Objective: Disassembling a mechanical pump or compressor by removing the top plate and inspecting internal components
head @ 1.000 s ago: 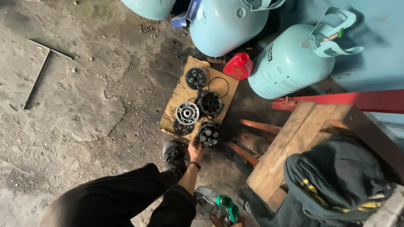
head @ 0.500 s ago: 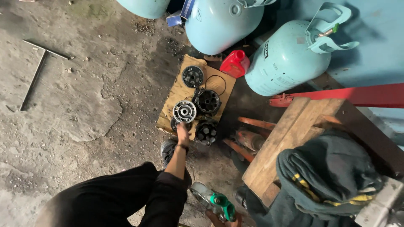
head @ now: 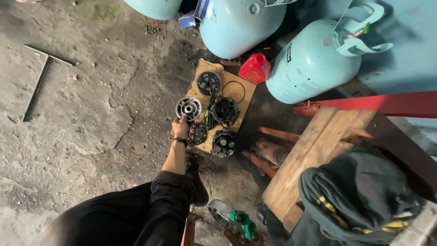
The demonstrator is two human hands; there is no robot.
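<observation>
The left hand [head: 180, 129] reaches down to the cardboard sheet [head: 205, 69] on the floor, its grip closed with the fingertips on the lower rim of a silver disc [head: 188, 108]. A dark band sits on the wrist, and a black sleeve covers the forearm. The right hand is not in view.

The silver disc lies at the sheet's 9 o'clock edge, partly overhanging it. Just beside the hand, at its 3 o'clock, lies a small dark disc [head: 198, 134]. Near the sheet's 12 o'clock corner rests a black round plate [head: 208, 83], with a thin black ring [head: 233, 91] at its 3 o'clock. In the middle stands a black housing [head: 225, 110], and at the sheet's 5 o'clock edge a cylinder block [head: 223, 143].

At 9 o'clock from the sheet the cracked concrete floor [head: 91, 118] lies open as far as a metal T-bar [head: 37, 77], which is well apart. At 12 to 2 o'clock room is tight: pale blue gas tanks [head: 314, 61] and a red bottle [head: 254, 69] crowd the sheet's far edge. At 4 o'clock stands a wooden desk [head: 309, 155] bearing a dark cloth bundle [head: 359, 196].
</observation>
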